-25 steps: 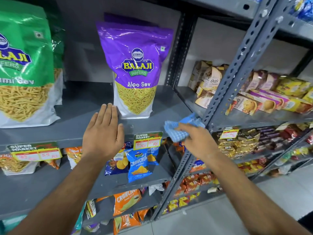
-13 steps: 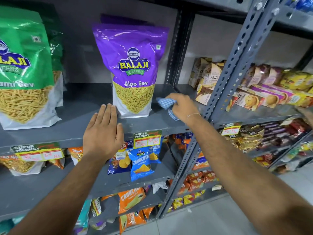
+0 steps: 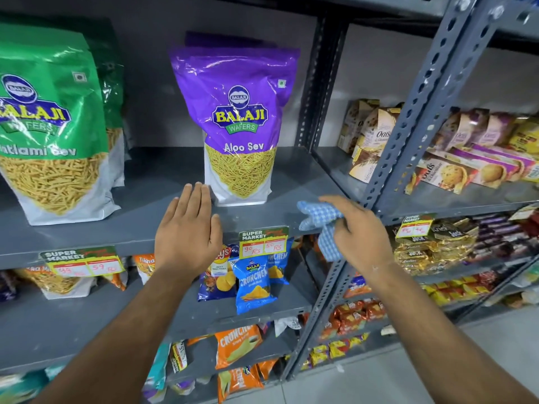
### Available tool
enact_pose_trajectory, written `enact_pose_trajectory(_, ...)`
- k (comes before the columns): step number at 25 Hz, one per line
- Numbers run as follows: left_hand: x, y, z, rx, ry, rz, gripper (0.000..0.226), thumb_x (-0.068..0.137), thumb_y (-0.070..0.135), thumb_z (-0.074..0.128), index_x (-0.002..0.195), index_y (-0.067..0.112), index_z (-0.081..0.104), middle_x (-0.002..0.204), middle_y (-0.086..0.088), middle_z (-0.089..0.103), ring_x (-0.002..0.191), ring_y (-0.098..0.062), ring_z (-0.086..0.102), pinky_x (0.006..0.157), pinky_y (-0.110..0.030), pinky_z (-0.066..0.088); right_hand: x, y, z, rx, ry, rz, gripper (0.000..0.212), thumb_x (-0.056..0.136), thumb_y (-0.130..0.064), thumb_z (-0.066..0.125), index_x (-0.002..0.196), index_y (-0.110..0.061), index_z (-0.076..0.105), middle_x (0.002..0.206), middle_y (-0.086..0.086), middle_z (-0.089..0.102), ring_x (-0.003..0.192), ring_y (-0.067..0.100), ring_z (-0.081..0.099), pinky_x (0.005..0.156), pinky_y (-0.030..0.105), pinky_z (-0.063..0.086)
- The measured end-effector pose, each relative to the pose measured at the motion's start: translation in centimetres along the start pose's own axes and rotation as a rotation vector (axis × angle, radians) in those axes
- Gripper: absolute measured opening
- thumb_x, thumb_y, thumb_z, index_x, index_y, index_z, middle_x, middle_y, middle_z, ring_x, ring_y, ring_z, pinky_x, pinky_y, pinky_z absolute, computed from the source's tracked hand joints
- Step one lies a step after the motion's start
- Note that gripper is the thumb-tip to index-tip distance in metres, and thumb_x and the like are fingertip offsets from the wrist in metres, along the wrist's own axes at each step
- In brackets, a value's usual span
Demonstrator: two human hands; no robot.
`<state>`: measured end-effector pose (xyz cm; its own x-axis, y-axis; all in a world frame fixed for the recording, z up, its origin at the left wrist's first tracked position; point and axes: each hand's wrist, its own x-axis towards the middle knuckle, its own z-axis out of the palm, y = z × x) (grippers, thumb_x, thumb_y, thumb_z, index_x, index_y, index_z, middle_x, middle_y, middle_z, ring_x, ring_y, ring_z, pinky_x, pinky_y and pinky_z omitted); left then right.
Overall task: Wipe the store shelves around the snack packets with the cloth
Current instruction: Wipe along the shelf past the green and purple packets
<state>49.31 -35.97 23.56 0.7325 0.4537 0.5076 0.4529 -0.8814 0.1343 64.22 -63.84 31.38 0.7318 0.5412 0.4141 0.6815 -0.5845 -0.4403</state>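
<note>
A purple Aloo Sev packet (image 3: 237,123) stands upright on the grey metal shelf (image 3: 151,217), with a green sev packet (image 3: 49,126) at the far left. My left hand (image 3: 188,228) lies flat, fingers together, on the shelf's front edge just left of the purple packet. My right hand (image 3: 357,231) grips a blue checked cloth (image 3: 319,217) at the shelf's front right corner, to the right of the purple packet. Part of the cloth hangs down over the shelf edge.
A perforated grey upright (image 3: 423,106) stands just right of my right hand. Biscuit boxes (image 3: 455,170) fill the neighbouring shelf. Price tags (image 3: 264,242) hang on the shelf edge. Small blue chip packets (image 3: 253,284) and orange packets sit on the lower shelves.
My right hand with the cloth went in along the shelf beside the purple packet, then drew back to the front right corner. My left hand stayed flat on the shelf edge.
</note>
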Motion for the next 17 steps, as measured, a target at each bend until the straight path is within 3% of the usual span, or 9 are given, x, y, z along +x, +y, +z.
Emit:
enact_pose_trajectory(3, 0.1, 0.1, 0.0, 0.006, -0.022, -0.010, 0.074, 0.107, 0.043, 0.018, 0.167, 0.003, 0.034, 0.173, -0.018, 0.039, 0.165, -0.032, 0.030, 0.134, -0.049, 0.025, 4.5, -0.5, 1.4, 0.029, 0.108, -0.096, 0.057, 0.083, 0.000, 0.046, 0.128, -0.033, 0.058, 0.128, -0.003, 0.065, 0.098, 0.030, 0.065, 0.073, 0.043, 0.055)
enact_pose_trajectory(8, 0.0, 0.3, -0.6, 0.002, -0.072, -0.036, 0.078, 0.105, 0.047, 0.013, 0.169, 0.005, 0.029, 0.176, -0.015, 0.033, 0.167, -0.029, 0.024, 0.136, -0.046, 0.021, 6.6, -0.1, 4.8, 0.011, 0.005, -0.110, 0.054, 0.083, -0.002, 0.050, 0.129, -0.028, 0.060, 0.133, 0.001, 0.066, 0.109, 0.034, 0.065, 0.083, 0.044, 0.056)
enact_pose_trajectory(12, 0.1, 0.7, -1.1, -0.018, -0.130, -0.055, 0.079, 0.103, 0.047, 0.011, 0.171, 0.008, 0.022, 0.179, -0.011, 0.025, 0.169, -0.025, 0.017, 0.137, -0.042, 0.016, 5.6, 1.3, 6.8, 0.168, -0.025, -0.075, 0.055, 0.085, -0.004, 0.055, 0.133, -0.028, 0.062, 0.144, -0.003, 0.060, 0.129, 0.021, 0.058, 0.106, 0.039, 0.048)
enact_pose_trajectory(15, 0.0, 0.6, -1.8, -0.043, -0.181, -0.073, 0.079, 0.103, 0.046, 0.012, 0.173, 0.010, 0.016, 0.182, -0.010, 0.018, 0.169, -0.023, 0.012, 0.137, -0.039, 0.011, 5.1, 1.0, 5.5, 0.190, 0.068, 0.008, 0.047, 0.085, -0.010, 0.057, 0.124, -0.034, 0.065, 0.120, 0.003, 0.074, 0.108, 0.030, 0.068, 0.088, 0.038, 0.054)
enact_pose_trajectory(17, 0.0, 0.8, -2.1, -0.043, -0.260, -0.061, 0.084, 0.099, 0.050, 0.004, 0.172, 0.010, 0.014, 0.182, -0.011, 0.015, 0.169, -0.026, 0.012, 0.137, -0.041, 0.010, 4.6, 1.1, 4.3, 0.060, 0.020, 0.018, 0.037, 0.087, -0.026, 0.055, 0.122, -0.037, 0.061, 0.106, 0.010, 0.075, 0.098, 0.038, 0.069, 0.079, 0.043, 0.055)
